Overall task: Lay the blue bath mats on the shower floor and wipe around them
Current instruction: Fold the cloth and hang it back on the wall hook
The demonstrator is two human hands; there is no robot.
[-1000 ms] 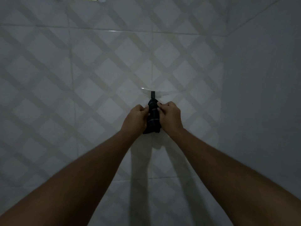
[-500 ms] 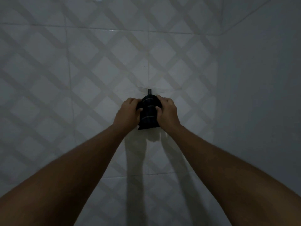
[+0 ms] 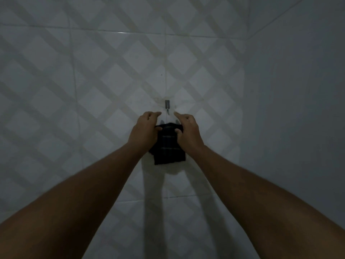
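Observation:
A small dark cloth (image 3: 169,146) with faint stripes hangs between my two hands, just below a metal wall hook (image 3: 167,106). My left hand (image 3: 144,128) grips the cloth's upper left edge. Its upper right edge is pinched by my right hand (image 3: 187,128), whose index finger points up toward the hook. The cloth is off the hook and held against the tiled wall. No blue bath mat and no shower floor are in view.
The wall ahead is pale tile with a diagonal lattice pattern (image 3: 104,75). A plain wall (image 3: 298,109) meets it at a corner on the right. The light is dim, and my arms cast shadows on the tiles below the cloth.
The cloth hung bunched on the hook a second ago. Both hands have lifted it off and lowered it, and it now spreads wider below the bare hook.

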